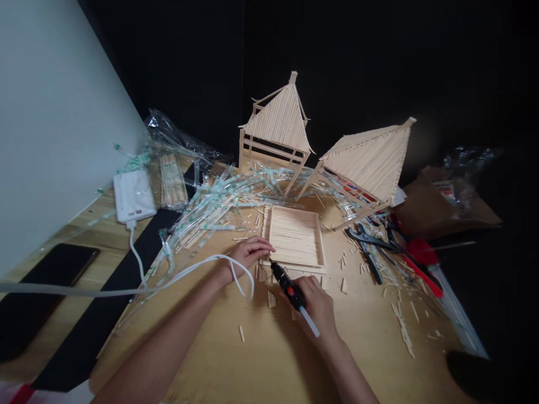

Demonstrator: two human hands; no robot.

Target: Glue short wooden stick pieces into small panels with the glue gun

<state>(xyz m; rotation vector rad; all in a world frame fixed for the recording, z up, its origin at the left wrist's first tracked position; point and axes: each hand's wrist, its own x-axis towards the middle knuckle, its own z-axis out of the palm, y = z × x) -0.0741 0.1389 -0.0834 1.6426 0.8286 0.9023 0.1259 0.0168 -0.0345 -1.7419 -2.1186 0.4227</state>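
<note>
My right hand (318, 306) grips a black glue gun (288, 285) with a pale glue stick (310, 322) poking out of its back end. The gun's nozzle points up and left, close to the fingertips of my left hand (251, 252). Those fingertips are pinched together at the near left corner of a flat wooden stick panel (295, 235) with a raised rim. Whatever they pinch is too small to make out. Short cut stick pieces (272, 299) lie on the table just below the panel.
Two stick-built roofed models (278, 118) (370, 163) stand behind the panel. Wrapped sticks (210, 213) heap up at left, near a white power bank (133, 194) with a white cable (189, 268) crossing my left forearm. Pliers (368, 249) lie right. A dark phone (37, 297) rests far left.
</note>
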